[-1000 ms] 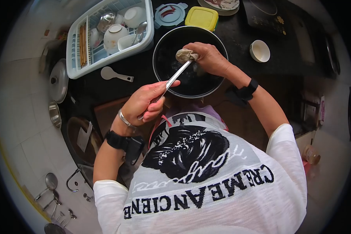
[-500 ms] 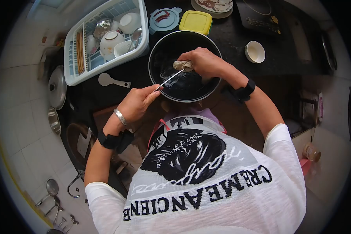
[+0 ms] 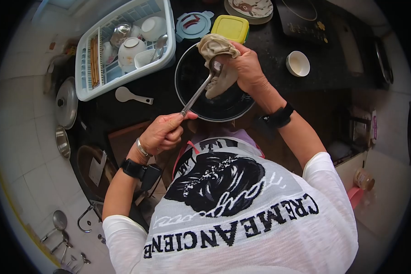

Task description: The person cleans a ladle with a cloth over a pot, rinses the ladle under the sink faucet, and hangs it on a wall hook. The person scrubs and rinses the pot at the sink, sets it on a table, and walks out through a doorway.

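My left hand (image 3: 162, 132) is closed around the handle end of a metal spoon (image 3: 197, 97), which slants up and to the right over a dark round pot (image 3: 181, 86). The spoon's bowl meets a wet beige cloth (image 3: 214, 45). My right hand (image 3: 249, 68) grips this cloth, with part of it bunched above the spoon and part hanging below. Both cloth and spoon bowl are above the pot's opening. Dark liquid with a shiny surface lies inside the pot, partly hidden by the cloth and my hand.
A light-blue dish rack (image 3: 123, 84) with bowls and chopsticks stands at the left. A white rice paddle (image 3: 132, 96) lies below it. Behind the pot are a blue lid (image 3: 194, 29) and a yellow-lidded box (image 3: 229, 28). A small white bowl (image 3: 298, 64) sits at the right.
The cloth and the spoon's far end have risen from inside the pot to above it. The cloth has unfolded and hangs down. My left hand has shifted slightly downward.
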Demonstrator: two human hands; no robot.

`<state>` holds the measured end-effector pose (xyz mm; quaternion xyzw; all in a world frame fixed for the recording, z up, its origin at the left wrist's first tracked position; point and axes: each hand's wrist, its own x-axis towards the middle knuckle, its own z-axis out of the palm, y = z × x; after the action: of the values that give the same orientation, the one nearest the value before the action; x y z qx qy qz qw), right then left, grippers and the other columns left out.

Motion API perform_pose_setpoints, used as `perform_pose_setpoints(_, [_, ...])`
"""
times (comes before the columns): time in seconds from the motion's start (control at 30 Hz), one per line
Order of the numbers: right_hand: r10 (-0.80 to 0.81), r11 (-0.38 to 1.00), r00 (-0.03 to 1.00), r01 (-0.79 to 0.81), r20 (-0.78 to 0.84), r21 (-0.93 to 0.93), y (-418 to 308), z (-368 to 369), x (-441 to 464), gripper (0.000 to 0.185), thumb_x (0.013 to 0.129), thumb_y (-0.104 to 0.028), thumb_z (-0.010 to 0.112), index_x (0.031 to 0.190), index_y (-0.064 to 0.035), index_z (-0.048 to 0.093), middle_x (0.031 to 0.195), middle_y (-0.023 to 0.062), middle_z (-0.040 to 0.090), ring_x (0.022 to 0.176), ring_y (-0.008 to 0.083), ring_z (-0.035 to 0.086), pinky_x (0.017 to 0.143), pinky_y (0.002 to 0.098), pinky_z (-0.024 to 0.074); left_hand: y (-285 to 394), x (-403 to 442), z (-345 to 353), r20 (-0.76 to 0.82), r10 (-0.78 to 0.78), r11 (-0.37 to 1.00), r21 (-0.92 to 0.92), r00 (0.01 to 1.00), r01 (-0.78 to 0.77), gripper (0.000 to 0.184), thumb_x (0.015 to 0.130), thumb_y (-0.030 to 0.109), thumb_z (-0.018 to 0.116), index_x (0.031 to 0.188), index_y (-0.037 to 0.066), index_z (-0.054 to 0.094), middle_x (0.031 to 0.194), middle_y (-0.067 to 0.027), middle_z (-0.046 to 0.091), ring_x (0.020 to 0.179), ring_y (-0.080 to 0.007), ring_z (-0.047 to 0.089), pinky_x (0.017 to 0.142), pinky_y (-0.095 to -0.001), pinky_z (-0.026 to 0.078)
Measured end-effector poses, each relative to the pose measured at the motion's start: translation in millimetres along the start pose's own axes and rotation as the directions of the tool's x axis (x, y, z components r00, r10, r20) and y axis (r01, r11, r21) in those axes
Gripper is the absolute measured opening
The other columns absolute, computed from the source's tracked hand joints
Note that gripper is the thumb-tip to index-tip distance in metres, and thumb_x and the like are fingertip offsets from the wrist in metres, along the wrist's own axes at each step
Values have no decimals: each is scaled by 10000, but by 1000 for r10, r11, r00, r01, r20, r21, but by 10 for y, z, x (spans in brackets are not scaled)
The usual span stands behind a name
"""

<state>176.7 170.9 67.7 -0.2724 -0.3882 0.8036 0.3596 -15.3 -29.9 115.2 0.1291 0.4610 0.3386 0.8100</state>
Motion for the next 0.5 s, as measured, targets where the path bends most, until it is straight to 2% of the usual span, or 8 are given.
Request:
perform_pose_setpoints(0.17, [87, 923, 972, 4, -218, 385, 271, 96, 34, 317, 818, 76, 610, 1121, -7, 570, 1001, 81, 644, 882, 195, 637, 772, 334, 538, 2, 67, 142, 40, 15, 990, -142, 999, -9, 396, 1031, 298, 360, 1322, 46, 454, 519, 77, 227, 394, -14, 174, 326, -168, 140])
perform_pose_setpoints(0.2, [87, 923, 973, 2, -214, 385, 351, 62, 48, 317, 818, 76, 610, 1121, -7, 570, 1001, 81, 644, 882, 195, 637, 772, 334, 538, 9, 81, 157, 22, 18, 990, -140, 1000, -14, 401, 1031, 295, 360, 1336, 47, 438, 524, 79, 224, 396, -10, 174, 325, -164, 142])
perform_pose_setpoints(0.27, [261, 888, 947, -160, -187, 430, 491, -32, 73, 264, 823, 72, 598, 1074, -5, 574, 980, 92, 639, 866, 211, 634, 778, 361, 537, 37, 78, 177, 1, 22, 990, -141, 1000, -22, 406, 1032, 292, 359, 1350, 48, 423, 530, 80, 220, 398, -6, 173, 324, -160, 144])
perform_pose_setpoints(0.33, [372, 920, 922, -352, -102, 174, 405, -88, 77, 255, 815, 19, 623, 1062, 14, 556, 985, 115, 627, 873, 229, 622, 785, 377, 523, 69, 62, 195, -79, 31, 987, -158, 996, -43, 412, 1032, 281, 358, 1367, 44, 402, 539, 83, 213, 400, -2, 171, 319, -155, 152])
perform_pose_setpoints(0.4, [481, 797, 874, -470, -73, -380, 375, -244, 170, 399, 800, -96, 672, 1153, 11, 522, 1050, 153, 611, 944, 251, 606, 818, 416, 506, 79, 30, 144, -86, 42, 983, -172, 995, -56, 415, 1031, 271, 360, 1371, 35, 394, 547, 85, 208, 402, 0, 168, 315, -152, 156])
perform_pose_setpoints(0.43, [310, 504, 927, -349, -212, -790, 356, -248, 160, 595, 755, -169, 703, 1271, -7, 456, 1162, 205, 578, 1046, 330, 585, 889, 453, 482, 92, 9, 143, -95, 32, 981, -186, 995, -49, 415, 1031, 269, 361, 1372, 33, 393, 548, 86, 206, 402, -1, 168, 316, -151, 155])
perform_pose_setpoints(0.47, [312, 505, 927, -347, -208, -791, 374, -254, 146, 595, 755, -169, 703, 1271, -7, 456, 1162, 205, 578, 1046, 330, 585, 889, 453, 482, 102, -4, 138, -105, 23, 979, -201, 994, -44, 416, 1031, 266, 362, 1373, 31, 391, 550, 87, 204, 403, -1, 168, 316, -151, 155])
perform_pose_setpoints(0.5, [198, 188, 976, -131, -93, -973, 405, -289, 125, 664, 737, -154, 705, 1318, -24, 412, 1202, 226, 555, 1073, 372, 570, 903, 456, 481, 102, -6, 133, -108, 25, 978, -202, 994, -46, 416, 1031, 266, 362, 1373, 31, 391, 550, 87, 204, 403, -1, 168, 316, -151, 155])
